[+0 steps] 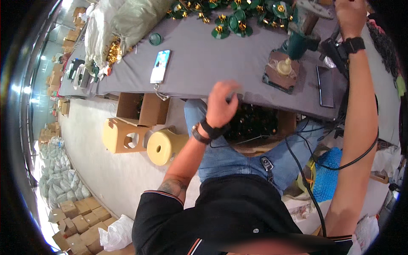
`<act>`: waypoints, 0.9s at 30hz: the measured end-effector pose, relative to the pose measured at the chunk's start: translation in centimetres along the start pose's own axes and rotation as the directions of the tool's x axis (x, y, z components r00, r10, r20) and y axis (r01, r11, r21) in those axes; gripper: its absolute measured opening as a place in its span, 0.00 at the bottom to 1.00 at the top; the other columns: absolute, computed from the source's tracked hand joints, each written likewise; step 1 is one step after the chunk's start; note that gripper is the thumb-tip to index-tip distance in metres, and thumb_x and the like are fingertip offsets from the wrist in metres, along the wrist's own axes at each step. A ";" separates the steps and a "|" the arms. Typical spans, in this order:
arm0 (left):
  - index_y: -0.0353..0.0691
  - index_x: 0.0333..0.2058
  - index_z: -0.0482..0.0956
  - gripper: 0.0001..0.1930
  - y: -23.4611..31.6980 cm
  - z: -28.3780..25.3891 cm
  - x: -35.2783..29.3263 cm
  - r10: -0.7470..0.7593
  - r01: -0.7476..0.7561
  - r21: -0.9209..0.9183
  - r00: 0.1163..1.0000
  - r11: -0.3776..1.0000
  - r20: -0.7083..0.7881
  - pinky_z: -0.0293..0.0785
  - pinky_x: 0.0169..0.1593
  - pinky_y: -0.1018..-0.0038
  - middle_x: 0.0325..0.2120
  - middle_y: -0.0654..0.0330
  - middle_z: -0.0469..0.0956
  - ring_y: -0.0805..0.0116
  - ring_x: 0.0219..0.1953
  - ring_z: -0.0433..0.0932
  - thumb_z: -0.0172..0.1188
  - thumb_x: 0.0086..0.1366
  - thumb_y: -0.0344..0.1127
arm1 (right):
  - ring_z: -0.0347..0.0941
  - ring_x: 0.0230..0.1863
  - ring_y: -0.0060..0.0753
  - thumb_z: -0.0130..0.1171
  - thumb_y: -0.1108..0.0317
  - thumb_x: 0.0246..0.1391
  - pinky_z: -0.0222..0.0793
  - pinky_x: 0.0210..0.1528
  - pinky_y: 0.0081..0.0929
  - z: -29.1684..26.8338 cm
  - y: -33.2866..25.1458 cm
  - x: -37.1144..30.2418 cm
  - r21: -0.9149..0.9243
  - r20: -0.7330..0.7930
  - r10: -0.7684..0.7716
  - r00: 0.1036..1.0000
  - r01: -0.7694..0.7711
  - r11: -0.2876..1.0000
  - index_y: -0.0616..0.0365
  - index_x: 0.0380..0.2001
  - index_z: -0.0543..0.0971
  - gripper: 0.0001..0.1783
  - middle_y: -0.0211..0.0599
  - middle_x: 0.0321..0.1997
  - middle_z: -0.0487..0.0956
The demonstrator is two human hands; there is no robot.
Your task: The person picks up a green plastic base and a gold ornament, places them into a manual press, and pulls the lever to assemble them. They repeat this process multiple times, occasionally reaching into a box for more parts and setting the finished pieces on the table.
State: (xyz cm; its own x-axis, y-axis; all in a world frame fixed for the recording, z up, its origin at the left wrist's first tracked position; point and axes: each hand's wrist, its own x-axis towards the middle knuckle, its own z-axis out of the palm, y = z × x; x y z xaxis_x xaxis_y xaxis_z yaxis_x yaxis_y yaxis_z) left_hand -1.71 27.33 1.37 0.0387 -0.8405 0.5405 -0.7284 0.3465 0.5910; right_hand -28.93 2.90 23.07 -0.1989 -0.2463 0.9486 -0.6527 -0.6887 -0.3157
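My left hand point(222, 104) hovers just off the front edge of the grey table, above my lap. Its fingers are curled, and a small dark piece shows at them, too blurred to name. My right hand point(352, 18) is raised at the far right, closed beside the top of a green hand press point(301, 36); what its fingers wrap is hidden. Below the press head, a cream knob-shaped piece point(284, 67) stands on a square base plate point(272, 80). Dark straps circle both wrists.
Green discs with gold pieces point(238, 23) lie along the table's far side. A phone point(160, 66), a dark flat slab point(325, 86) and a small green cup point(155, 39) rest on the cloth. Cables point(293, 148) cross my lap. Yellow stools point(159, 148) and an open carton point(144, 108) stand left.
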 end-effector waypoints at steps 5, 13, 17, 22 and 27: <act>0.32 0.51 0.82 0.23 -10.0 3.0 12.1 -0.368 0.362 -0.101 0.929 0.927 -0.041 0.80 0.46 0.71 0.41 0.50 0.85 0.61 0.43 0.84 0.71 0.56 0.33 | 0.73 0.37 0.37 0.62 0.69 0.62 0.71 0.44 0.31 -1.0 1.7 0.9 0.012 0.037 0.008 0.999 -0.008 1.000 0.60 0.41 0.74 0.09 0.42 0.36 0.75; 0.33 0.46 0.85 0.26 -17.3 4.7 19.3 -0.454 0.480 0.241 0.877 0.844 -0.158 0.81 0.49 0.61 0.39 0.45 0.86 0.50 0.44 0.86 0.76 0.52 0.44 | 0.70 0.35 0.31 0.59 0.74 0.62 0.69 0.41 0.28 1.0 -1.6 0.8 0.103 0.010 -0.072 0.997 0.071 0.992 0.58 0.39 0.73 0.05 0.35 0.32 0.71; 0.34 0.35 0.86 0.14 -9.1 8.6 16.1 -0.355 0.347 -0.086 0.929 0.934 -0.104 0.80 0.40 0.67 0.27 0.54 0.85 0.61 0.32 0.84 0.76 0.53 0.36 | 0.69 0.35 0.31 0.60 0.73 0.61 0.69 0.42 0.28 -0.6 1.7 -0.4 0.121 0.042 0.039 0.998 -0.044 0.992 0.58 0.39 0.74 0.06 0.36 0.33 0.73; 0.40 0.41 0.84 0.16 -0.4 9.3 11.0 0.022 0.017 -0.231 0.986 0.973 0.167 0.76 0.48 0.68 0.40 0.58 0.83 0.61 0.45 0.79 0.73 0.52 0.34 | 0.70 0.36 0.33 0.61 0.73 0.61 0.70 0.43 0.29 1.1 5.6 1.6 0.507 0.278 0.358 0.891 -0.453 0.734 0.59 0.42 0.75 0.08 0.37 0.34 0.74; 0.41 0.41 0.84 0.16 1.1 12.0 12.8 0.168 -0.072 -0.345 0.952 0.936 0.257 0.75 0.51 0.66 0.39 0.56 0.83 0.56 0.44 0.78 0.74 0.53 0.34 | 0.70 0.35 0.34 0.62 0.71 0.61 0.70 0.44 0.31 -0.1 1.5 1.1 0.138 0.053 0.003 0.999 -0.010 0.990 0.61 0.43 0.74 0.10 0.38 0.35 0.74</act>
State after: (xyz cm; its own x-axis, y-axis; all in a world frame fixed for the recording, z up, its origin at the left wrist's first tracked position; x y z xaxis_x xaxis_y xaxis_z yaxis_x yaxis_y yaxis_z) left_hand -10.22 11.97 1.80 -0.2617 -0.8487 0.4596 -0.4489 0.5286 0.7205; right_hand -30.15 1.70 23.61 -0.1615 -0.2844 0.9450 -0.5434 -0.7737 -0.3258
